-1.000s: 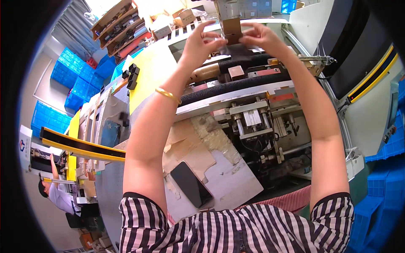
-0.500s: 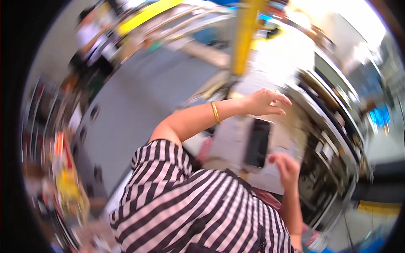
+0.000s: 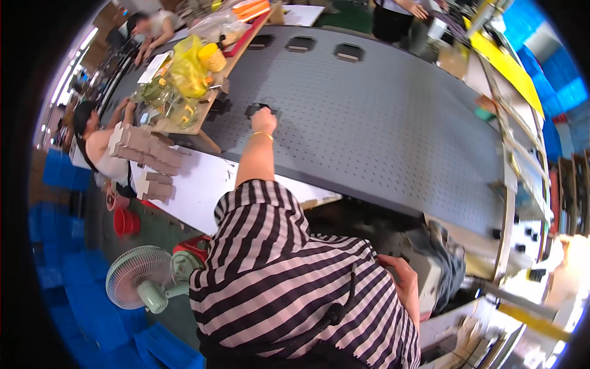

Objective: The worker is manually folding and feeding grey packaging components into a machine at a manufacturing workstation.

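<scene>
My left arm, with a gold bangle, stretches out over a wide grey perforated surface [image 3: 369, 117]. At its end my left hand [image 3: 264, 120] is closed at the near edge of a small dark flat piece [image 3: 252, 111] lying there; the fingertips are partly hidden. Similar dark flat pieces, one of them a dark rectangular piece [image 3: 348, 53], lie along the far edge. Low at my right side, close to my striped top, my right hand [image 3: 403, 278] holds nothing that I can see, its fingers loosely apart.
Left of the surface stands a wooden table with a yellow bag [image 3: 189, 67]. Cardboard stacks [image 3: 144, 146] rest on a white tabletop [image 3: 200, 184]. A fan [image 3: 140, 278] stands at lower left, blue crates behind it. Co-workers sit at left; another person stands at the far side.
My view has swung left from the bench with the dark phone-like slab to the grey surface. My left hand has gone from open above that bench to closed at a dark piece.
</scene>
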The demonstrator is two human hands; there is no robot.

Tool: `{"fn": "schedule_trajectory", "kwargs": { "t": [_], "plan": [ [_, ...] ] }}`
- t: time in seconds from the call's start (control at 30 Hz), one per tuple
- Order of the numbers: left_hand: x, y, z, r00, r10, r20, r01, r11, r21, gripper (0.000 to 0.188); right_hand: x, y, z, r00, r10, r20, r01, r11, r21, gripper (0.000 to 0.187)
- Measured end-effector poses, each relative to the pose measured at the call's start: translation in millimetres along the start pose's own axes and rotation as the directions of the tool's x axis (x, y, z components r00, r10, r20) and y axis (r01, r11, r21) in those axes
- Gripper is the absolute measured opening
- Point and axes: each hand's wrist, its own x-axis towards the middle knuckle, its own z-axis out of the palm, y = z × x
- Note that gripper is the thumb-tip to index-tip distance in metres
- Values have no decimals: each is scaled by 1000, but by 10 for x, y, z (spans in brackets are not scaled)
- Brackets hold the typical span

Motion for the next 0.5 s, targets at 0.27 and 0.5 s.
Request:
{"fn": "schedule_trajectory", "kwargs": {
  "t": [0.27, 0.5],
  "plan": [
    [91, -263, -284, 972, 171, 160, -192, 973, 127, 33, 1078, -495, 104, 958, -36, 283, 74, 989, -126, 41],
    [-26, 797, 381, 824, 488, 287, -403, 862, -308, 11, 727, -196, 82, 989, -10, 146, 38, 980, -194, 33]
  ]
}}
